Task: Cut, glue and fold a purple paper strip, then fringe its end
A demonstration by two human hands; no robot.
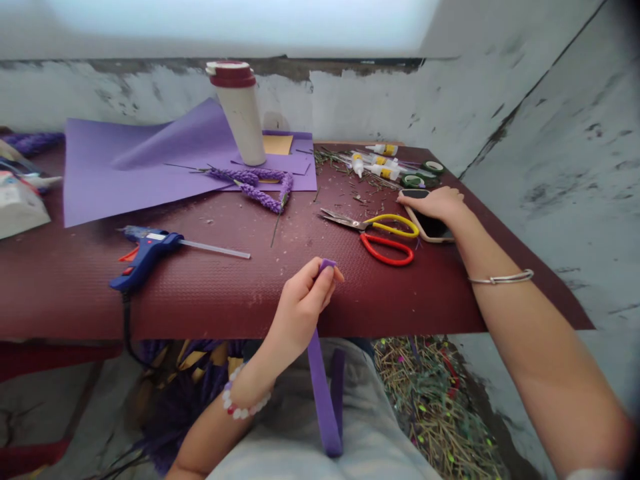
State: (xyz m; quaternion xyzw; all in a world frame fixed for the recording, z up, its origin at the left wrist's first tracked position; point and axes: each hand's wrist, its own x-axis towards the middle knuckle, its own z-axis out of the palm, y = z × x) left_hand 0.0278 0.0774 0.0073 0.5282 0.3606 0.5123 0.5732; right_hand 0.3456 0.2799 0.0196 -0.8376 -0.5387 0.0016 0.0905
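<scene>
My left hand (307, 297) is closed near the table's front edge, pinching one end of a purple ribbon strip (320, 390). The strip hangs below the hand in a loop over my lap. At the right, my right hand (440, 203) lies across a smartphone (433, 227) in a light case; the thumb reaches its left edge and the other fingers are mostly hidden. Scissors (367, 227) with one yellow and one red handle lie partly spread between the two hands, just left of the phone.
On the dark red table (225, 300) are a blue glue gun (150, 250) with a glue stick, purple paper (125, 167), a lidded cup (243, 120) and a purple flower piece (265, 187). Small glue bottles (385, 171) and green tape rolls (413, 181) lie at the back right.
</scene>
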